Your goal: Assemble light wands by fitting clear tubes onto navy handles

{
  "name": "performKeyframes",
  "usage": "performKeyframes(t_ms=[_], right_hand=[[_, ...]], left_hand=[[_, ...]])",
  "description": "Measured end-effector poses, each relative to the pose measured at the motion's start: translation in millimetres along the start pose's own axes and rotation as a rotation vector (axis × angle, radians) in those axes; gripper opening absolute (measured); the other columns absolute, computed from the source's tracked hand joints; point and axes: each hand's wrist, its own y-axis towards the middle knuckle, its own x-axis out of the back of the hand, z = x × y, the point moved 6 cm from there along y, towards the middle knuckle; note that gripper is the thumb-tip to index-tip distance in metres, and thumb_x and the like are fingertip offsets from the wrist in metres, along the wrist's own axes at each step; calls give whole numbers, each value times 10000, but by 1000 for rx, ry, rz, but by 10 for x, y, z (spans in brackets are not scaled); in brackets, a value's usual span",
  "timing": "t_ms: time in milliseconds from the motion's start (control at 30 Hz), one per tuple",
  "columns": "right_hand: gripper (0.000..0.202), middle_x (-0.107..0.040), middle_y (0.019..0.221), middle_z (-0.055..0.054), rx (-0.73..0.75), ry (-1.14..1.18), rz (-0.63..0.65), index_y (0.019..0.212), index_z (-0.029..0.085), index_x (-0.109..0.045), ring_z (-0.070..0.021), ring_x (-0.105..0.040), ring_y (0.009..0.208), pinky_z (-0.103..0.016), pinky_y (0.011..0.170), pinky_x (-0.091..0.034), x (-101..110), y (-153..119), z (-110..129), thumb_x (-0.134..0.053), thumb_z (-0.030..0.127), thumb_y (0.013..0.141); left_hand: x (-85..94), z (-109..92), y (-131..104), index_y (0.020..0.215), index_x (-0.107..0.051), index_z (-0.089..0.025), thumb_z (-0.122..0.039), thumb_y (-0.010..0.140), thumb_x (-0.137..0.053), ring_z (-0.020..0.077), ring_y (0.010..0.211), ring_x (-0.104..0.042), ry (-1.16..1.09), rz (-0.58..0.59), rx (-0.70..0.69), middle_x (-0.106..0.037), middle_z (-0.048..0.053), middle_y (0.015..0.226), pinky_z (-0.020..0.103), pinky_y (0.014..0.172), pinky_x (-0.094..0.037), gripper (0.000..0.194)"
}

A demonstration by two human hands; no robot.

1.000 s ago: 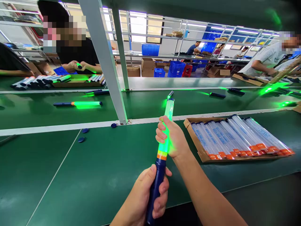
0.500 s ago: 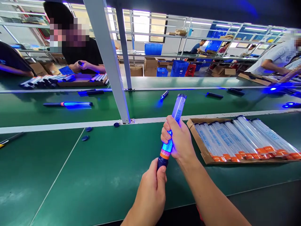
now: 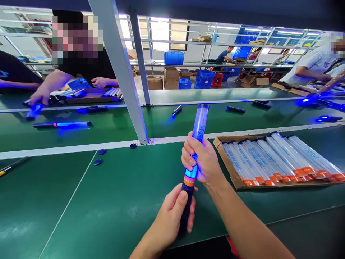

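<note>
A light baton [image 3: 200,124] stands tilted in front of me, its clear tube at the top under a dark cap, an orange band below and a dark handle at the bottom. Blue light glows inside the tube just above the band. My right hand [image 3: 201,158] is wrapped round the clear tube. Lower down, my left hand [image 3: 176,212] grips the dark handle, thumb along its front. Beside my right arm lies a cardboard tray [image 3: 234,180] of clear tubes [image 3: 280,154] with orange ends and dark caps.
Small dark caps [image 3: 97,162] lie left on the green table [image 3: 121,201]. A white post [image 3: 118,72] rises behind them. Beyond the white rail, a lit baton [image 3: 64,124] and dark flashlights [image 3: 236,110] lie on a green belt. Co-workers sit opposite; one person's hand [image 3: 40,96] reaches over it.
My left hand has slid down the handle, uncovering more of it. The things on the belt have shifted left. The co-worker opposite has stretched an arm out over the belt with a glowing piece.
</note>
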Motion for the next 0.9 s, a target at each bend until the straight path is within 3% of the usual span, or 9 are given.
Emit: performKeyframes(t_ms=[67,167,267,367,533,667,767,833,900], right_hand=[[151,-456,584,95,67,-112,72,831,250,-501,-78,-402,399,-202,380,-366,-128,-50,133,-633,270,902],[154,-518,624,56,170,-401,191,779,238,-534,-110,-488,517,-254,514,-431,-373,-168,198,-646,277,876],[179,-568,750,33,199,-551,240,853,245,-570,-132,-496,619,-274,594,-456,-519,-199,17,-717,236,751],[249,-554,813,26,265,-543,205,899,264,-545,-169,-539,709,-335,753,-506,-524,-153,-152,-679,202,700],[253,-566,867,3,241,-451,207,940,266,-560,-204,-578,828,-350,834,-502,-456,-104,-260,-672,203,723],[258,-565,714,40,165,-313,172,879,234,-559,-134,-555,621,-242,574,-485,-260,27,-199,-759,236,716],[283,-409,479,124,78,-64,67,761,244,-443,-71,-340,352,-191,353,-352,-19,169,-88,-720,299,772],[311,-373,459,148,42,109,21,773,253,-402,-59,-268,316,-173,301,-308,93,221,1,-710,294,780],[328,-383,489,146,22,177,3,795,254,-396,-51,-265,330,-156,294,-298,143,235,71,-722,282,771]], left_hand=[[141,-322,29,1228,-645,-196,-524,974,-513,180,960,-659,184,-63,-126,-698,79,1051,296,909,-525,435],[217,-1120,7,1447,-499,-288,-629,921,-528,293,1389,-443,306,-205,-433,-508,83,1501,419,1151,-373,627],[13,-1731,-13,1497,-409,-325,-664,866,-581,338,1268,-563,396,-186,-635,-605,103,1378,435,982,-535,736],[-176,-1891,45,1354,-514,-303,-466,951,-572,250,894,-691,506,-153,-731,-687,44,915,385,804,-591,438],[-188,-1826,216,1275,-492,-275,-388,1016,-463,187,805,-648,534,-139,-771,-582,-15,771,380,867,-541,284],[-59,-1687,338,1429,-399,-295,-434,987,-531,218,1132,-605,551,-119,-591,-616,63,1205,355,974,-490,482],[44,-1188,417,1427,-417,-264,-487,916,-637,229,1167,-603,408,-31,-344,-604,99,1307,340,967,-490,599],[14,-676,464,1287,-511,-200,-561,862,-669,207,854,-688,291,113,-94,-697,71,948,312,755,-544,580],[-20,-259,492,1060,-554,-182,-644,831,-640,132,441,-525,257,123,98,-543,-46,568,236,453,-423,522]])
